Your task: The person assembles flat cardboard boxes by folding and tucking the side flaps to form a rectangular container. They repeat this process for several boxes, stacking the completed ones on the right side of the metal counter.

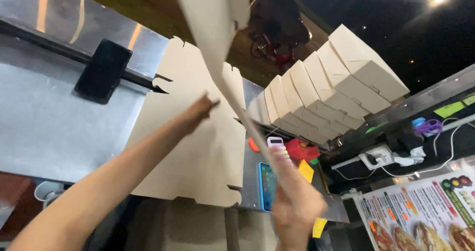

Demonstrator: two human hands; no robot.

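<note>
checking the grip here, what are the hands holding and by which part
Both hold one flat, unfolded cardboard box blank, lifted on edge. The right hand pinches its lower edge; the left hand presses against its side lower down, though that contact is blurred.

Single head cam, tilted, looks down close over metal counter [44,127]; no 2nd view.

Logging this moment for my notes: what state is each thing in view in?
Lifted box blank: unfolded, held up by both hands.
Left hand: fingers on the blank.
Right hand: gripping the blank's lower edge.
Flat blanks: lying on the counter.
Folded boxes: closed, stacked.
Black phone: screen dark.
Blue phone: screen lit.
</note>
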